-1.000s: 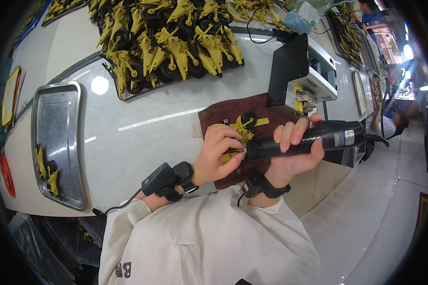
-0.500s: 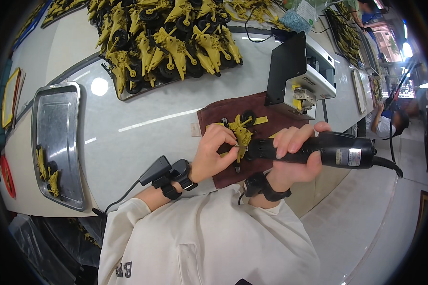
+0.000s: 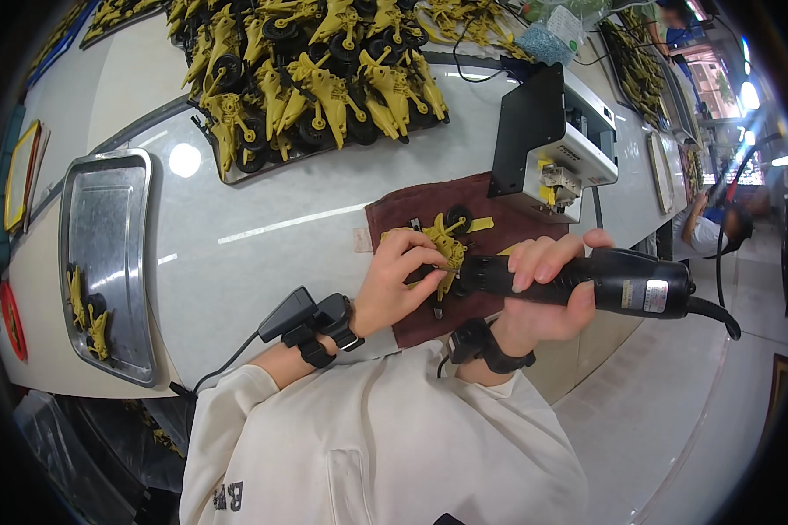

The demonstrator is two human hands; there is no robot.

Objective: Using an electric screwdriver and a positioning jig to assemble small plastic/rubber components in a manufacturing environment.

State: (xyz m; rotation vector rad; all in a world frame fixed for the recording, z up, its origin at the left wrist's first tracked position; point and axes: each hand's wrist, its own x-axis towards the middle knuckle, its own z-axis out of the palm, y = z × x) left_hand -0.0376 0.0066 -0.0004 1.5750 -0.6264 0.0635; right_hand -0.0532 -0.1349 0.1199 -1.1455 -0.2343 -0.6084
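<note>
My right hand [image 3: 543, 289] is wrapped round a black electric screwdriver [image 3: 622, 282], which lies level with its thin bit pointing left. A yellow toy motorcycle [image 3: 451, 241] with a black wheel lies on a dark red cloth [image 3: 411, 197], just at the screwdriver's tip. My left hand [image 3: 398, 280] is closed in a pinch, thumb and forefinger meeting by the end of the bit at the toy's near side. Whatever sits between those fingertips is too small to make out.
Many yellow toy motorcycles [image 3: 324, 96] crowd a board at the back. A black-and-white machine [image 3: 556, 144] stands right of the cloth. On the left, a metal tray [image 3: 118, 227] holds several yellow pieces [image 3: 87, 319]. A cord [image 3: 716, 311] trails from the screwdriver. Another person [image 3: 709, 229] sits far right.
The screwdriver and my right hand have shifted very slightly right. My left hand stays pinched by the bit, its fingertips a little further right.
</note>
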